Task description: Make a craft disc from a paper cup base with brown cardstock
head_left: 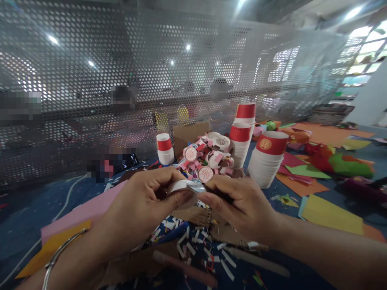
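A big blue table [27,213], with red-and-white cup stacks [264,167] standing tall at the back!
In front of a heap of paper rounds [191,154], the left hand [137,205] grips a white paper piece [178,185], right between the hands; the right hand [246,201] pinches a shiny strip [196,187] against it, blurred here, with white scraps [227,270] scattered below.

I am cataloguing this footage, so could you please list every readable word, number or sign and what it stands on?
Phone screen: perhaps "06", tilted and blurred; nothing else readable.
Nearest cup stack: a gold round emblem on red, no readable words.
Cup stack just behind: small marks on red, too small to read.
Piled round discs: printed red line patterns, no readable text.
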Demonstrator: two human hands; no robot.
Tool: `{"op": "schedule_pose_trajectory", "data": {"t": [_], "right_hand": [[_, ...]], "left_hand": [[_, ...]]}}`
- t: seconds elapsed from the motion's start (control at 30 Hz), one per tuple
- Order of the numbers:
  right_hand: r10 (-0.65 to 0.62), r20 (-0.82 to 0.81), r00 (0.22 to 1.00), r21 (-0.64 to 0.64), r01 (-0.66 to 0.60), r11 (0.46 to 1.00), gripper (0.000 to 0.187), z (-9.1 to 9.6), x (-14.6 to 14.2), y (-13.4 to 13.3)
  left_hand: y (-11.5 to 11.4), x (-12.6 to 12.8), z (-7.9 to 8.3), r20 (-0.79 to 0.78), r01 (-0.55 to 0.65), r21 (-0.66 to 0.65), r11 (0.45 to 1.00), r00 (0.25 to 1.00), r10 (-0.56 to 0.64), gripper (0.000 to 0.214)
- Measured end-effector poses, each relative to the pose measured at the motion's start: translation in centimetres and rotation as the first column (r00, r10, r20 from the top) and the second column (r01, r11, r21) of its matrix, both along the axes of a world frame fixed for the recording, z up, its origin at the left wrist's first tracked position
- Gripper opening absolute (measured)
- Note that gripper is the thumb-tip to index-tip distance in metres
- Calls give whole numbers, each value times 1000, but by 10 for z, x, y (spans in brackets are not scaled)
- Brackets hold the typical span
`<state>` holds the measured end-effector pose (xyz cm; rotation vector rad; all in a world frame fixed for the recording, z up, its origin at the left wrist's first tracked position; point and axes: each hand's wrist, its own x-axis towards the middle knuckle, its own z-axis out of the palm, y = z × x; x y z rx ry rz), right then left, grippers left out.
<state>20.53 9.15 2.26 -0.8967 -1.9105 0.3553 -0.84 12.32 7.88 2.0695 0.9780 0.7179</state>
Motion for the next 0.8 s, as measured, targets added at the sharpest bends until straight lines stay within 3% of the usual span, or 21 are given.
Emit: {"op": "schedule_pose_trajectory", "data": {"t": [0.43, 0.8], "right_hand": [[-12, 28, 1000, -30, 13, 999, 39, -2, -2, 2], [-19, 10, 1000, -48, 19, 999, 41, 0, -4, 3]], "left_hand": [[4, -6, -3, -130, 0, 42, 999, 991, 5, 17], [6, -5, -4, -150, 11, 79, 997, 989, 1, 19]]}}
